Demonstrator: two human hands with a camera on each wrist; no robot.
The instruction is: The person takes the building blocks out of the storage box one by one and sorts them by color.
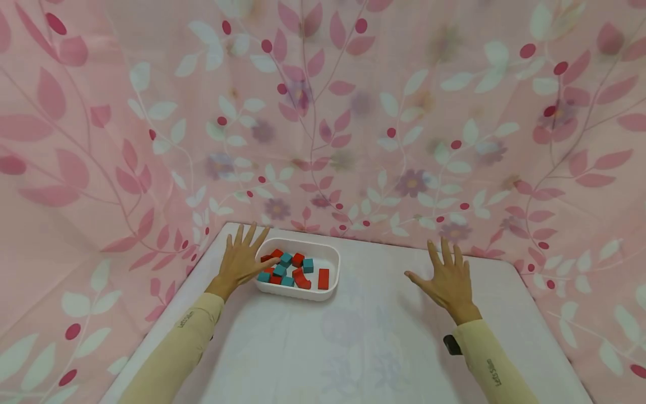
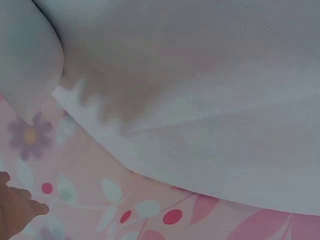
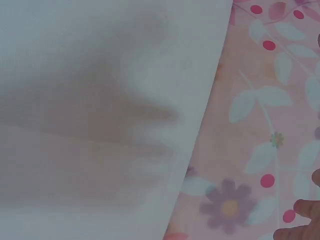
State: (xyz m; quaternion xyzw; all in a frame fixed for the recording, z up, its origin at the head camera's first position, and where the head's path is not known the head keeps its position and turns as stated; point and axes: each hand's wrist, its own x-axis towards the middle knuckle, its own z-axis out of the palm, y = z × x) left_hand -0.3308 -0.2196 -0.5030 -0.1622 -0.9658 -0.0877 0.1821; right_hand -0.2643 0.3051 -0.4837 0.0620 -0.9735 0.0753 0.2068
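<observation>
With fingers spread and straight, my left hand (image 1: 241, 261) hovers at the left end of a white tray (image 1: 298, 293), its thumb over the tray's contents. In the tray lie several teal cubes (image 1: 308, 265), red cubes (image 1: 298, 259), a curved red block (image 1: 301, 279) and a flat red rectangular block (image 1: 323, 279). Far to the right of the tray, my right hand (image 1: 449, 280) is held above the table with its fingers spread, holding nothing. The wrist views show only some fingers (image 2: 22, 207) of the left hand and fingertips (image 3: 300, 220) of the right at their edges.
A white-covered table (image 1: 373, 325) carries the tray near its back left. Pink floral cloth (image 1: 313, 112) hangs behind and at both sides. A dark device (image 1: 452, 344) sits at the right wrist. Hand shadows fall on the white cover in both wrist views.
</observation>
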